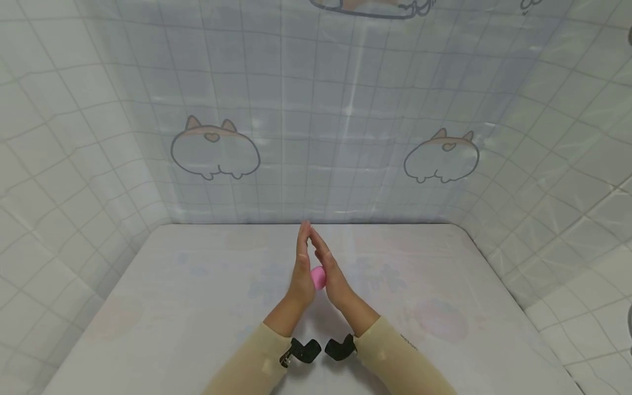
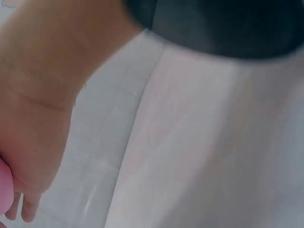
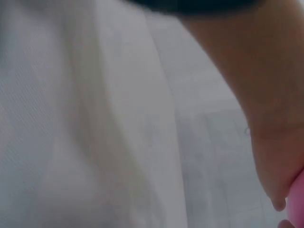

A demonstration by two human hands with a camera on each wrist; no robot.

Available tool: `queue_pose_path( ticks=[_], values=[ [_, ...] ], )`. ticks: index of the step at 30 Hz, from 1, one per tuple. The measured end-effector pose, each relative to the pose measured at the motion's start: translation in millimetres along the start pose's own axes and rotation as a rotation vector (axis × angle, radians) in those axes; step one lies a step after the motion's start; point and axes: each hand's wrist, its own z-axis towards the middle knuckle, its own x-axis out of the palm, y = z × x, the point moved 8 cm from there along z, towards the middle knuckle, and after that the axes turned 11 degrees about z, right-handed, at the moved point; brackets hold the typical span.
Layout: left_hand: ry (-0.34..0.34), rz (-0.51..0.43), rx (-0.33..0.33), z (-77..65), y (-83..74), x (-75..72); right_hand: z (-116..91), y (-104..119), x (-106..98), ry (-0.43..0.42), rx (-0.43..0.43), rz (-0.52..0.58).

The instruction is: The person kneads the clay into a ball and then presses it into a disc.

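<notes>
A smooth pink lump, rounded like a ball of soft clay, sits between the heels of my two palms. My left hand presses it from the left with straight fingers. From the other side my right hand presses it, its fingers straight too. The fingertips of both hands meet at the top, and a narrow gap shows between the palms above the lump. In the left wrist view the pink lump appears at the left edge against the palm; in the right wrist view the lump is at the lower right edge.
A pale table with faint coloured prints lies beneath the hands. Behind it hangs a grid-patterned sheet with dog drawings, and similar sheeting stands at both sides. Black wrist cameras sit close together below the hands.
</notes>
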Motion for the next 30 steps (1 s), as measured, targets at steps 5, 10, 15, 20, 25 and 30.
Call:
queue_pose_path(
  ticks=[5, 10, 15, 20, 25, 30],
  values=[
    [-0.027, 0.015, -0.033, 2.0, 6.7, -5.1, -4.9, 7.8, 4.9, -0.003, -0.027, -0.004],
    [-0.001, 0.023, -0.061, -0.2, 17.9, -2.3, -6.2, 19.7, 4.2, -0.027, -0.082, 0.007],
    [0.088, 0.003, -0.083, -4.8, 24.5, 6.8, -3.6, 26.0, -4.0, -0.070, -0.109, 0.005],
    [0.201, -0.001, -0.049, -10.7, 19.0, 17.9, -0.9, 20.8, -15.3, -0.128, -0.062, 0.002],
    [0.255, -0.064, 0.000, -14.0, 7.6, 23.8, 0.8, 10.9, -23.4, -0.156, -0.006, 0.005],
    [0.241, -0.117, 0.021, -12.2, -2.3, 22.2, -0.2, -2.5, -26.2, -0.159, 0.061, 0.013]
  ],
)
